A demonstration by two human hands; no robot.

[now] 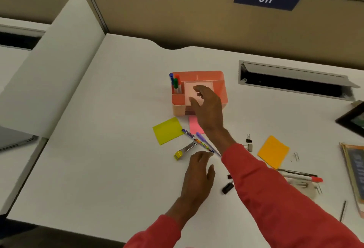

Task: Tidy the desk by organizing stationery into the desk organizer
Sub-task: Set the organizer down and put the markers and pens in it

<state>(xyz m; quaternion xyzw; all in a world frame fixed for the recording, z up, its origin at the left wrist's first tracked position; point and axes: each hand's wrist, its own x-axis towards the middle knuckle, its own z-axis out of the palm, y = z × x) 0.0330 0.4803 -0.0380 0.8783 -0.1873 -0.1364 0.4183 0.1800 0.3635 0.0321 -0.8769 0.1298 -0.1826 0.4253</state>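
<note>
Lower centre, left hand (199,174) hovers over the worktop (110,149), fingers loosely spread, empty, near the pens (201,142). Right hand (206,106), fingers open, holding nothing visible, reaches over the pink organizer (220,88) at mid-frame, apparently positioning a pale note pad (197,88) in its central tray.

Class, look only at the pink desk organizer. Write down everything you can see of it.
The desk organizer is a salmon-pink box, plastic by its look, with rounded corners and several open compartments. It stands upright on the white desk. Its left rear compartment holds upright markers with blue, green and orange-red caps. A paler square section sits in the middle, and the right hand hovers over it, hiding part of the front. A pink sticky note lies at its front edge.
</note>
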